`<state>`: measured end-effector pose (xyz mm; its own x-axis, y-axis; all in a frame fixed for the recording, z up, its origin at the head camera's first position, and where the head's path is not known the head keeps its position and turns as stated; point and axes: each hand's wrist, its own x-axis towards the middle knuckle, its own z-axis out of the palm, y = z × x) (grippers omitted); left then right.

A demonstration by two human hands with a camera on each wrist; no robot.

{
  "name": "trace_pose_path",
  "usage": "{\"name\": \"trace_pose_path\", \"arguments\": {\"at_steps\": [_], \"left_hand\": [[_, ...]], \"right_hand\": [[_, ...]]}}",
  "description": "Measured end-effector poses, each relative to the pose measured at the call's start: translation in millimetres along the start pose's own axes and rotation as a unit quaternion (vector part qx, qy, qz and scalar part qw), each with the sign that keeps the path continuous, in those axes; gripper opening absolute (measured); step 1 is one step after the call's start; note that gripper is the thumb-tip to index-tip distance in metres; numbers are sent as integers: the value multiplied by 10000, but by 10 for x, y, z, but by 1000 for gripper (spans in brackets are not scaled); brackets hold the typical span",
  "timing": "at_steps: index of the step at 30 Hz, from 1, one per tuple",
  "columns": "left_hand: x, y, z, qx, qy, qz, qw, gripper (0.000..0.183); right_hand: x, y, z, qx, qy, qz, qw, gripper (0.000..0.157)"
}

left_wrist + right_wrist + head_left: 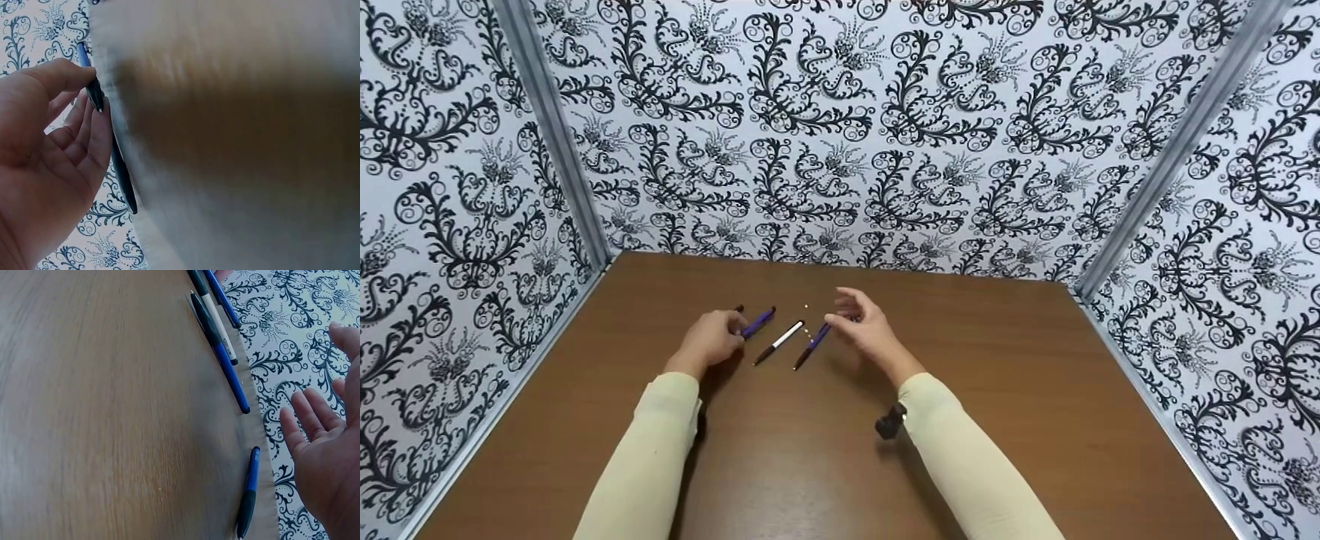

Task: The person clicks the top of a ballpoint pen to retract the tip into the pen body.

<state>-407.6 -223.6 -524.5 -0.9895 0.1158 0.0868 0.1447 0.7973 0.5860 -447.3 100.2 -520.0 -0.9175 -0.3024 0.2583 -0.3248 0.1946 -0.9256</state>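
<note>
Between its thumb and fingers, my left hand (711, 340) pinches a blue pen (83, 55) with a black grip, its point showing below the thumb in the left wrist view. A second, dark pen (122, 179) lies along the table just past those fingers. To the right of this hand, a white pen (781, 341) with a black grip and a blue pen (810, 348) lie slanted side by side. My right hand (866, 326) hovers by the blue pen's far end, fingers spread and holding nothing. Another blue pen (251, 481) lies near it in the right wrist view.
The brown wooden table (810, 465) reaches back to a wall (825, 150) with black scroll patterns. Similar patterned panels stand left and right, joined by grey metal posts (559, 135). A small black device (890, 422) sits at my right wrist.
</note>
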Motion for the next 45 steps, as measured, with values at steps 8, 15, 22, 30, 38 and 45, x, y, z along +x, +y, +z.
{"name": "trace_pose_path", "arguments": {"at_steps": [8,15,22,30,38,45], "left_hand": [[37,100,37,-568,119,268,9980,29],[71,225,115,-1096,146,588,9921,25],[62,396,204,-1404,56,691,9877,24],[54,567,315,-1661,5,889,9821,25],[42,728,400,-1997,-126,1029,9743,25],[25,864,454,-2625,-266,923,9601,28]], "right_hand": [[8,-17,20,43,135,5,9999,59],[26,-27,30,171,285,142,9993,56],[16,-62,20,128,372,163,9991,54],[-1,-61,37,394,537,179,9976,52],[-23,-75,27,777,631,329,9944,52],[-63,-98,-1,1140,756,338,9900,53]]}}
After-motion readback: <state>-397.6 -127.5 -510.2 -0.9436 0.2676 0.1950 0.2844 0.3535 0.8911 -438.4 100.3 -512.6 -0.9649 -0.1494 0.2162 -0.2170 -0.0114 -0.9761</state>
